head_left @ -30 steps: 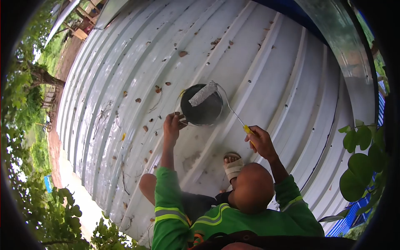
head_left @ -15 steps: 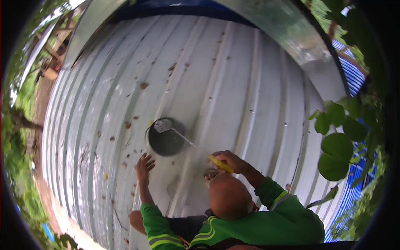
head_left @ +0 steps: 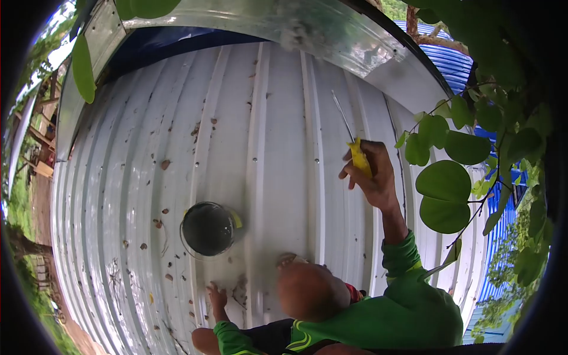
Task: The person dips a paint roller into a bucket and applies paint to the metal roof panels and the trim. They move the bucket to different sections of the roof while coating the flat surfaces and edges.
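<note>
My right hand [head_left: 376, 174] is raised over the ribbed metal sheet, fingers closed around the yellow handle of a tool [head_left: 361, 160]. A long thin metal shaft points up and away from that handle; the kind of tool is unclear. My left hand [head_left: 218, 294] is low near my bent knee, its fingers apart and nothing in it. Just beyond the left hand stands a round dark bucket [head_left: 207, 229] with a yellow patch on its right side; dark grey shows inside it.
Pale ribbed metal sheeting [head_left: 284, 130] spreads around me, strewn with dry leaves [head_left: 165, 164]. A shiny curved metal panel [head_left: 349, 41] borders the far side. Green leaves [head_left: 444, 183] overhang the right, near blue corrugated sheeting [head_left: 503, 260]. My bare bent knee [head_left: 307, 290] is close in front.
My right hand has lifted the yellow-handled tool away from the bucket, up and to the right. My left hand appears lower in view, still open. The view has shifted.
</note>
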`<state>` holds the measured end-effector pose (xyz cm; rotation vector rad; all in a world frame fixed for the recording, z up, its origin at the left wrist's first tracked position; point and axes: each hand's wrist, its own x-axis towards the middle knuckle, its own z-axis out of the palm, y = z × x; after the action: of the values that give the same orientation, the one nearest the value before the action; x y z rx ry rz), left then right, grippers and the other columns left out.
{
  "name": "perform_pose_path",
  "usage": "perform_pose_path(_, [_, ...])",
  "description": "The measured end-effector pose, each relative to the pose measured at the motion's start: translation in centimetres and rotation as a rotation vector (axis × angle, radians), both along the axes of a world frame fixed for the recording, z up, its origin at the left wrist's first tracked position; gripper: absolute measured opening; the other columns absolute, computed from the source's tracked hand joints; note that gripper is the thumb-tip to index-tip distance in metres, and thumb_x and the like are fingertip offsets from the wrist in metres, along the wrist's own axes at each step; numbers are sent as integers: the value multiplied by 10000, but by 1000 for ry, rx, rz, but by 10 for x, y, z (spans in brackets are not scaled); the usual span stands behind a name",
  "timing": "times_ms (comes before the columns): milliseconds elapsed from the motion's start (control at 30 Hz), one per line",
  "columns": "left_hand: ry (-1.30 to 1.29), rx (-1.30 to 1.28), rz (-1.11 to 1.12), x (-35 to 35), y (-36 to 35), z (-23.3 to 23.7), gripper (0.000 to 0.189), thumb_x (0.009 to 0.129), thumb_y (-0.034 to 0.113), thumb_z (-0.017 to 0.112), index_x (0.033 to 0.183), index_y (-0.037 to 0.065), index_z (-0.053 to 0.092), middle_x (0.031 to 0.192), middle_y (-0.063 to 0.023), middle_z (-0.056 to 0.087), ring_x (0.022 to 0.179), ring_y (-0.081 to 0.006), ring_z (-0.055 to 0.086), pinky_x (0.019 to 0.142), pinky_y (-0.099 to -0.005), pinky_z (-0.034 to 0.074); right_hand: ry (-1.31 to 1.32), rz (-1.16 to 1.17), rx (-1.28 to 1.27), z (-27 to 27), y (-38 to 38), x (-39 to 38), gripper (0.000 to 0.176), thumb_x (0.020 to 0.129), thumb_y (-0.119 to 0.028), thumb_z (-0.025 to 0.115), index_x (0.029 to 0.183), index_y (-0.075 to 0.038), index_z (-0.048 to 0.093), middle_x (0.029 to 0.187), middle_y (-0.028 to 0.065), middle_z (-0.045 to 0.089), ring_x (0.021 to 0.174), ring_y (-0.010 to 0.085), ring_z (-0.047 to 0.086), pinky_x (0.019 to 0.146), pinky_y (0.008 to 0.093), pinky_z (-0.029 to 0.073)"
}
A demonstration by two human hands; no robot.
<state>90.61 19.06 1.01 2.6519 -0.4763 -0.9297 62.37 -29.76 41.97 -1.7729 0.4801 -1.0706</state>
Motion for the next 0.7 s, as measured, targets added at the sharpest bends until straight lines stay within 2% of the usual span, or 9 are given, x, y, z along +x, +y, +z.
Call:
perform_pose_path(100, [17,8,-4,10,-2,13,759,863,248,621,1518,71,282,1484,-399,252,1322,-516,391,1115,-479,334,141,-434,-730,12,-32,21,401,862,-64,705,1223,-55,532,974,106,646,842,224,694,609,323,568])
perform_pose_path(300, [-73,-9,12,13,-4,20,604,861,260,590,1408,28,484,1384,-319,477,1252,-442,510,1056,-441,403,356,-722,-1078,38,-100,32,347,828,-101,738,1159,-101,634,952,90,647,801,272,659,652,360,549])
perform_pose_path(400, [-60,-25,-16,19,-2,25,584,859,256,579,1392,28,506,1338,-313,524,1248,-437,516,1048,-439,411,428,-784,-1192,15,-130,-15,352,840,-102,727,1180,-108,637,932,87,648,782,270,646,653,369,545])
perform_pose_path(467, [-8,-39,21,23,0,29,570,859,251,569,1387,42,516,1371,-321,486,1285,-446,475,1076,-439,380,537,-824,-1127,-7,-139,-61,330,866,-90,709,1192,-87,654,990,112,675,882,272,668,747,377,560])
perform_pose_path(567, [16,-3,31,24,-2,35,578,857,262,552,1397,62,510,1407,-319,452,1324,-452,431,1103,-449,348,593,-913,-1134,-40,-150,-128,341,871,-83,706,1207,-81,643,981,112,682,879,267,669,751,390,554])
perform_pose_path(667, [-87,26,-56,26,-1,23,574,851,250,565,1381,36,518,1306,-310,549,1217,-450,536,1043,-449,400,656,-910,-1149,-43,-144,-155,361,862,-74,711,1216,-83,639,966,109,682,850,266,663,740,393,530])
perform_pose_path(700, [-68,49,-81,30,1,19,584,849,252,568,1391,43,508,1332,-310,526,1215,-445,540,1018,-451,429,625,-901,-1151,-41,-140,-148,367,849,-76,722,1208,-99,649,948,97,678,830,260,655,729,390,524])
